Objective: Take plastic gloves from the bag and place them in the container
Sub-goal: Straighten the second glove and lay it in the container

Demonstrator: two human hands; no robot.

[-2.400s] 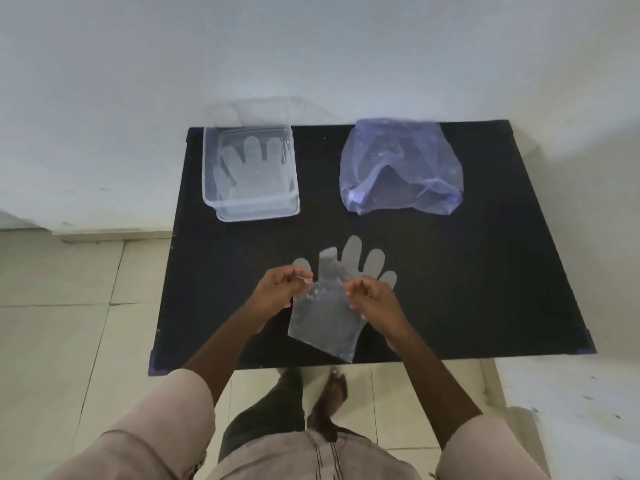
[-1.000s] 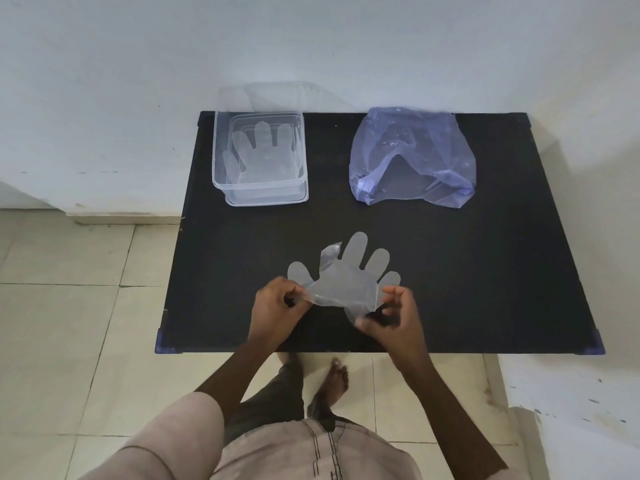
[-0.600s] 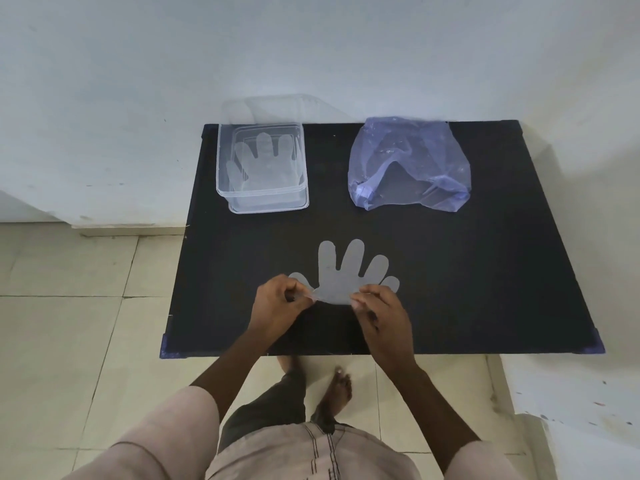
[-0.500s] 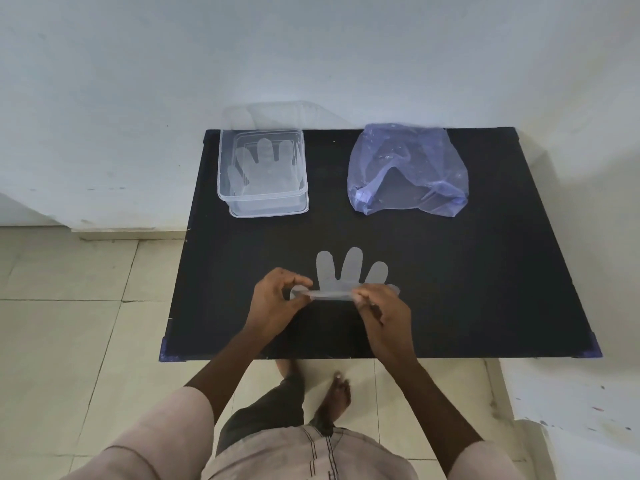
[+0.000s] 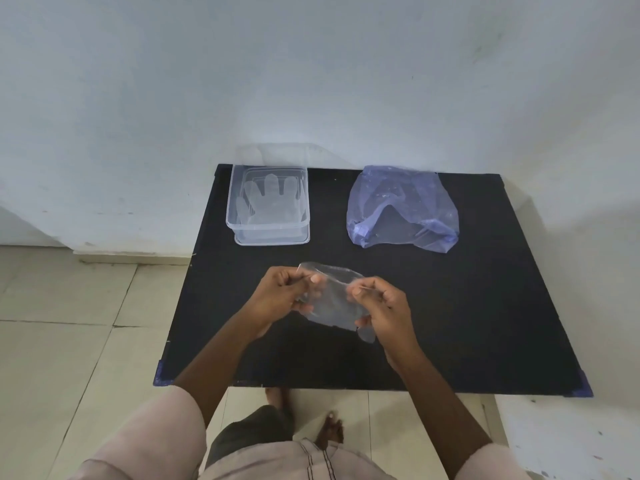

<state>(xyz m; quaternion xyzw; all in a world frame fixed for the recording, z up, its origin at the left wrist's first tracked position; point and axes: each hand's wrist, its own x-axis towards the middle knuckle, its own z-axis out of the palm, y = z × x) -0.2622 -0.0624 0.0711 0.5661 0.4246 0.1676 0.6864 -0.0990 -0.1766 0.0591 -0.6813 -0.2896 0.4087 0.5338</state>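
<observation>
A clear plastic glove hangs crumpled between my two hands above the middle of the black table. My left hand pinches its left edge, and my right hand pinches its right edge. The clear rectangular container stands at the table's back left, and another glove lies flat inside it. At the back right lies the bluish plastic bag, its mouth turned toward me.
A pale wall rises right behind the table. Tiled floor lies to the left and below the table's near edge, where my bare feet show. A white surface sits at the lower right.
The glove lay spread flat on the table with its fingers pointing away. Now both hands have lifted it off the surface, and it hangs folded between them.
</observation>
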